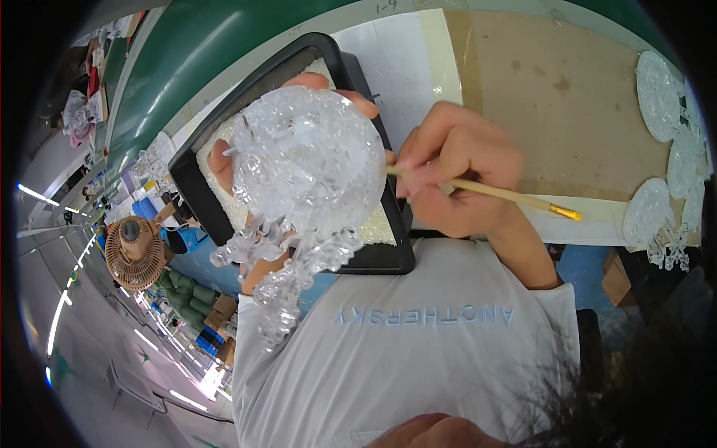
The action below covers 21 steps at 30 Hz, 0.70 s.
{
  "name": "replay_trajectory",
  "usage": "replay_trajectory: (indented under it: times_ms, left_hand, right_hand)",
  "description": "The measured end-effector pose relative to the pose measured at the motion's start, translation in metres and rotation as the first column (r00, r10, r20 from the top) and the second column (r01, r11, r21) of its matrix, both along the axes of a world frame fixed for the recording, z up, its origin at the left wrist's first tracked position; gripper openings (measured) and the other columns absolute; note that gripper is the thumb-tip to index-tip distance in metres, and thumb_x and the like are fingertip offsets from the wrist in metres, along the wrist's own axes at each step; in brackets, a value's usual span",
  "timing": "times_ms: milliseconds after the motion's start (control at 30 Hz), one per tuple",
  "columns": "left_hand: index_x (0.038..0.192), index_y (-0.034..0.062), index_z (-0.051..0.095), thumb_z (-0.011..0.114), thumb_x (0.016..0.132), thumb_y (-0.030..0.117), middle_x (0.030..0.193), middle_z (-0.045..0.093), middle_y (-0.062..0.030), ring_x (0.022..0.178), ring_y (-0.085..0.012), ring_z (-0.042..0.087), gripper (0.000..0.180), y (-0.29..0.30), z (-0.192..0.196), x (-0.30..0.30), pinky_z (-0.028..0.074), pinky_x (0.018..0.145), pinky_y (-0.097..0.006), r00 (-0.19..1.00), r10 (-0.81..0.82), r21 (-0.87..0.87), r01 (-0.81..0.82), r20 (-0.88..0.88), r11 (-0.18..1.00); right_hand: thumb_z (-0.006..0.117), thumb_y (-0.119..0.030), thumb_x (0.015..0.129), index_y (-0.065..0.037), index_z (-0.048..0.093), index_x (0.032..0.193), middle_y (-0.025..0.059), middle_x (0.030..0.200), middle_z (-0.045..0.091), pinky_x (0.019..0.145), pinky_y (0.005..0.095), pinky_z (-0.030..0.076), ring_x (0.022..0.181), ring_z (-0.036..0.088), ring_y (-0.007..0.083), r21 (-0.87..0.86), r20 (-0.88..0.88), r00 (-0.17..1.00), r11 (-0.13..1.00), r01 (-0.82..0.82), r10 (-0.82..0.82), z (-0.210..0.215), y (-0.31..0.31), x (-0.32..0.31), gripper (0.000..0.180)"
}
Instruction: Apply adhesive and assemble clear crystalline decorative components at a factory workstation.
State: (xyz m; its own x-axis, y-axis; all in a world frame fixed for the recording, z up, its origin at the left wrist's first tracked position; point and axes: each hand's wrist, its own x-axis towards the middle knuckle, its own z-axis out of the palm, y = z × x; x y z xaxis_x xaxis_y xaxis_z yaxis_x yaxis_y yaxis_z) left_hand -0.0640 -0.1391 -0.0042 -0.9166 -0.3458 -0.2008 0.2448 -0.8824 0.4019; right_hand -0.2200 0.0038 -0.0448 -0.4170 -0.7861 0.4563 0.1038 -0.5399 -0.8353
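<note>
My left hand is closed round a clear round disc ornament, its fingers showing at the rim and its palm hidden behind. Clear, bumpy, branching pieces hang from the disc's lower side. Close to the disc's right edge, my right hand grips a thin wooden-handled brush between bent fingers. The brush's gold ferrule points away to the right, and its handle end reaches the disc's edge; whether it touches cannot be told. Below the disc lies a black tray holding small pale granules.
Several similar clear disc ornaments lie along the right side of a brown board. White paper is under the tray's far right. A brown fan stands at the left, and a green surface runs behind.
</note>
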Motion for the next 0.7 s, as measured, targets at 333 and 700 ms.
replay_trajectory:
  times_ms: [333, 700]
  left_hand:
    - [0.144, -0.0035, 0.035, 0.065, 0.078, 0.066, 0.133, 0.044, -0.0401, 0.108, -0.051, 0.06, 0.1, 0.0, 0.001, 0.002, 0.052, 0.088, -0.063, 1.0, -0.014, -0.004, 0.014, 0.006, 1.0]
    - [0.143, -0.0022, 0.037, 0.066, 0.076, 0.063, 0.132, 0.047, -0.0378, 0.108, -0.0519, 0.06, 0.098, 0.001, 0.0, 0.006, 0.053, 0.087, -0.062, 0.993, 0.051, -0.054, -0.046, 0.103, 0.998]
  right_hand:
    - [0.065, 0.009, 0.073, -0.001, 0.057, 0.071, 0.0143, 0.079, 0.057, 0.059, 0.0287, 0.056, 0.061, 0.065, 0.0179, 0.024, -0.013, 0.999, 0.999, 0.043, -0.042, 0.004, 0.0, 0.002, 0.013]
    - [0.064, 0.008, 0.063, -0.003, 0.057, 0.07, 0.0123, 0.075, 0.062, 0.059, 0.0268, 0.055, 0.058, 0.061, 0.0177, -0.025, -0.069, 0.987, 0.989, 0.147, -0.148, 0.002, -0.003, 0.004, 0.015]
